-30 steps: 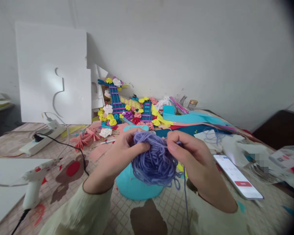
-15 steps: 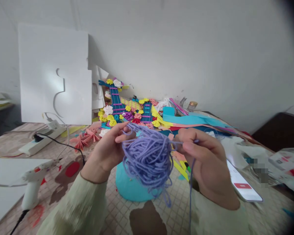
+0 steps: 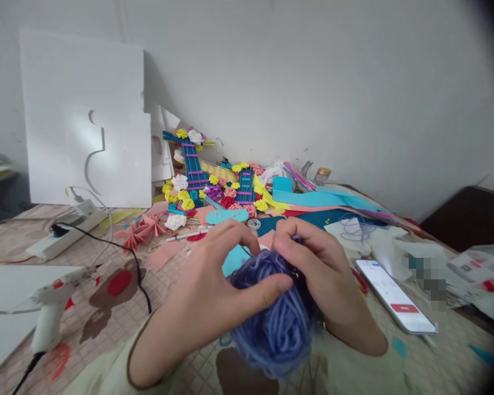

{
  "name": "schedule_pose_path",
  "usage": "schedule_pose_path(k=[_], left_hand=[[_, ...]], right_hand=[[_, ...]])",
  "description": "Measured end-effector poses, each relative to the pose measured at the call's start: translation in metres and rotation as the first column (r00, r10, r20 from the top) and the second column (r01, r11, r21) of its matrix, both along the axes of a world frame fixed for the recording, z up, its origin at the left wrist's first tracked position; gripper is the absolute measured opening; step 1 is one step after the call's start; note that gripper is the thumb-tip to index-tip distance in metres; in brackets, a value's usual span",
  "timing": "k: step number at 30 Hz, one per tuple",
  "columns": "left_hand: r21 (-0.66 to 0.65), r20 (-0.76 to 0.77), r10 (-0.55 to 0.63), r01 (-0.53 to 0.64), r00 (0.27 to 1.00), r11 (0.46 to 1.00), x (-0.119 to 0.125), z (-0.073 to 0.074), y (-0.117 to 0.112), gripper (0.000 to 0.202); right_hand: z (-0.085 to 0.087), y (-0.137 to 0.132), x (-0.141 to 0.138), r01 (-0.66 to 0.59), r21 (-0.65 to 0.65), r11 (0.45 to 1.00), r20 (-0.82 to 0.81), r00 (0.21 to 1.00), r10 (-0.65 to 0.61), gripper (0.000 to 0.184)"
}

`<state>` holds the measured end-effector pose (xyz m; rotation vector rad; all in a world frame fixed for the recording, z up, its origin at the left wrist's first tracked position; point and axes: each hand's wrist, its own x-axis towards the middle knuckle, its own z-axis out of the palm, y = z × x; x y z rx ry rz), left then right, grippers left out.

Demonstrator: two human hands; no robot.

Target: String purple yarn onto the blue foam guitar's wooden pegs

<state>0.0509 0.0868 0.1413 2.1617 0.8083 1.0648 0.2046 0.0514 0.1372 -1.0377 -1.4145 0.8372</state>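
Note:
A loose bundle of purple yarn [image 3: 278, 323] hangs low in front of me over the patterned tablecloth [image 3: 107, 329]. My left hand [image 3: 214, 291] wraps round its left side, thumb pressed across the front. My right hand [image 3: 325, 280] grips the top right of the bundle with curled fingers. A light blue paper shape [image 3: 234, 258] lies on the table just behind my hands.
A white glue gun [image 3: 51, 307] stands at the left with a black cord [image 3: 119, 247] and a power strip [image 3: 61, 236]. A phone [image 3: 395, 296] lies at the right. Paper flowers and blue stick models [image 3: 197, 181] crowd the back, beside a white foam board [image 3: 86, 120].
Both hands have dropped lower and closed together round the yarn, bunching the spread-out strands into a tighter bundle. The strand that trailed from my right hand no longer shows.

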Motion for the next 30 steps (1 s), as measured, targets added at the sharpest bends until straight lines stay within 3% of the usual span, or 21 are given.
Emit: schedule_pose_path(k=[5, 9, 14, 20, 23, 27, 30], left_hand=[[-0.054, -0.148, -0.076, 0.068, 0.986, 0.996, 0.003, -0.003, 0.002, 0.029], [-0.050, -0.058, -0.149, 0.146, 0.987, 0.988, 0.002, -0.001, 0.009, 0.009], [-0.052, 0.033, -0.087, 0.089, 0.996, 0.995, 0.003, -0.003, 0.011, 0.015], [-0.109, 0.124, 0.047, -0.033, 0.991, 0.993, -0.005, -0.004, 0.016, 0.016], [-0.066, 0.174, 0.062, -0.051, 0.983, 0.997, -0.005, -0.006, 0.020, 0.011], [0.022, 0.271, 0.044, -0.052, 0.962, 0.998, -0.001, -0.006, 0.017, 0.008], [0.062, 0.200, 0.004, -0.017, 0.980, 0.998, -0.002, -0.002, 0.006, 0.008]], right_hand=[[-0.002, 0.001, -0.002, -0.012, -0.026, 1.000, -0.070, 0.997, 0.010, 0.025], [-0.001, 0.001, 0.001, -0.045, -0.001, 0.999, -0.170, 0.984, 0.045, 0.025], [0.001, -0.001, 0.003, -0.041, 0.068, 0.997, -0.271, 0.961, 0.058, 0.024], [0.003, -0.002, 0.003, 0.130, 0.111, 0.985, -0.402, 0.912, -0.076, 0.025], [0.003, -0.001, 0.002, 0.116, 0.145, 0.983, -0.397, 0.917, -0.050, 0.025], [-0.001, 0.002, -0.002, 0.102, 0.154, 0.983, -0.266, 0.962, -0.058, 0.025], [-0.003, 0.003, -0.007, 0.126, 0.121, 0.985, -0.173, 0.979, -0.104, 0.026]])
